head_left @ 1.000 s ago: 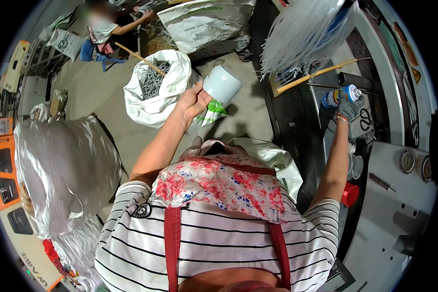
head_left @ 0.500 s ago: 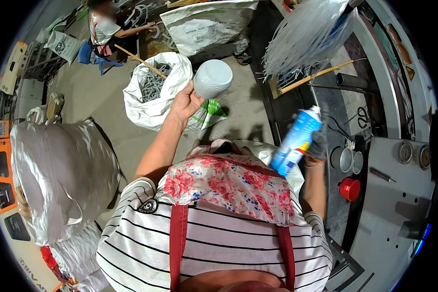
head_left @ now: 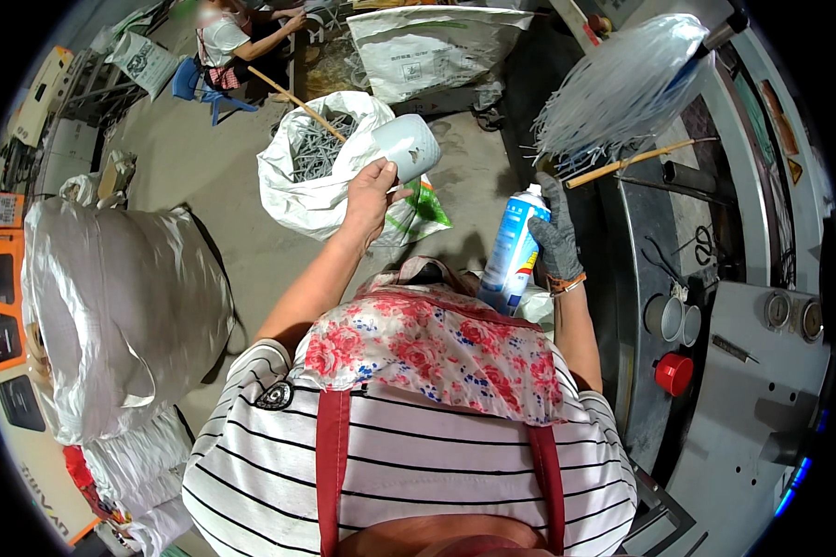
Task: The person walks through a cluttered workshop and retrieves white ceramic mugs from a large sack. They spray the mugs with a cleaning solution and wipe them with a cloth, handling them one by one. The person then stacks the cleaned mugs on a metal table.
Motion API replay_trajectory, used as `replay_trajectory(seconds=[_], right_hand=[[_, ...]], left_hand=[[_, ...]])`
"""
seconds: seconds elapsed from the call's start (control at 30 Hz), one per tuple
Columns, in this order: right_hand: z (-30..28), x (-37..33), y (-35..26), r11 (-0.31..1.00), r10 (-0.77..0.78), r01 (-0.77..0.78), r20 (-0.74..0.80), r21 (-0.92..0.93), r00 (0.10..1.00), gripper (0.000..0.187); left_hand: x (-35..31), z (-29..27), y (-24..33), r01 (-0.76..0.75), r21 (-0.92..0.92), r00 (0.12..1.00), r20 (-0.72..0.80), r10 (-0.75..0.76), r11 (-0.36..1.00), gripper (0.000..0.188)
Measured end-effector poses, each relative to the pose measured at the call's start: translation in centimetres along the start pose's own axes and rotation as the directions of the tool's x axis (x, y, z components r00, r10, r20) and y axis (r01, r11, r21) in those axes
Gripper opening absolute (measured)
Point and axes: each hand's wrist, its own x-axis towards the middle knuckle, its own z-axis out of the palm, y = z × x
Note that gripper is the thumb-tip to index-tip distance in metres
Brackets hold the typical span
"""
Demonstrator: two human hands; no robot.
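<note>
A pale, rounded cup-shaped piece point(head_left: 407, 148) with a small dark mark on its side is held up in my bare left hand point(head_left: 372, 197). The thumb lies against its near edge, and the piece tilts to the right. In a grey work glove, my right hand point(head_left: 555, 234) grips a blue spray can point(head_left: 511, 249) with a white top. That can stands nearly upright, leaning slightly right, to the right of the cup-shaped piece and apart from it. Part of the can's lower end is close to my floral apron front point(head_left: 427, 339).
Beyond my left hand stands a white sack point(head_left: 283, 190) of grey plastic pieces with a stick in it. A large white bulk bag point(head_left: 130, 306) is at left. Clear strips point(head_left: 613, 102) hang at right, above a workbench with a red cup point(head_left: 672, 373). A person sits far left.
The spray can has swung left and more upright, nearer the cup-shaped piece. My left hand has turned that piece, bringing its dark mark into view. The whole view has shifted slightly.
</note>
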Motion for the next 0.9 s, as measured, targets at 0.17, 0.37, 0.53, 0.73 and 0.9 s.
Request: replay_trajectory(seconds=[0.17, 0.37, 0.53, 0.73, 0.9], right_hand=[[2.1, 1.4, -0.5, 0.925, 0.015, 0.028, 0.111, -0.379, 0.994, 0.083], [2.5, 3.2, -0.6, 0.935, 0.075, -0.001, 0.193, -0.354, 0.978, 0.083], [2.8, 4.0, 0.0, 0.865, 0.084, 0.004, 0.153, -0.502, 0.985, 0.076], [4.7, 5.6, -0.7, 0.979, 0.156, -0.118, 0.245, -0.164, 0.957, 0.070], [4.5, 5.0, 2.1, 0.911, 0.181, -0.109, 0.147, -0.398, 0.972, 0.076]], left_hand=[[-0.2, -0.4, 0.2, -0.024, 0.007, 0.999, -0.041, 0.024, 1.000, 0.022], [-1.0, -1.1, 0.6, -0.024, -0.019, 0.998, -0.057, 0.023, 1.000, 0.024], [-1.0, -1.2, 0.7, 0.017, -0.074, 0.999, -0.043, -0.021, 0.997, 0.022], [-0.5, -3.2, 3.2, 0.112, -0.112, 0.992, -0.054, -0.118, 0.987, 0.022], [-0.2, -3.4, 2.3, 0.167, -0.128, 0.985, -0.020, -0.171, 0.978, 0.022]])
